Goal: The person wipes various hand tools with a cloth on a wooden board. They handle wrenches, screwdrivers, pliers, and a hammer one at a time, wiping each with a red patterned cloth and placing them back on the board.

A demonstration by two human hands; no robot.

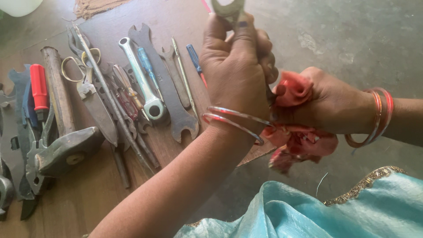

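My left hand [235,66] is raised above the board and closed around the shaft of a metal wrench [228,9], whose jaw end sticks up past the top edge. My right hand [328,103] is right beside it and grips a crumpled red cloth [297,136] that is pressed against the lower part of the wrench, which is hidden behind my left hand. Thin bangles ring my left wrist, orange ones my right.
Many hand tools lie on a brown board [97,176] at left: a hammer [61,145], scissors [81,75], open-end spanners [165,88], a ring spanner [150,99], screwdrivers with red [38,88] and blue [194,57] handles. Grey concrete floor [343,35] at right; turquoise garment [330,211] below.
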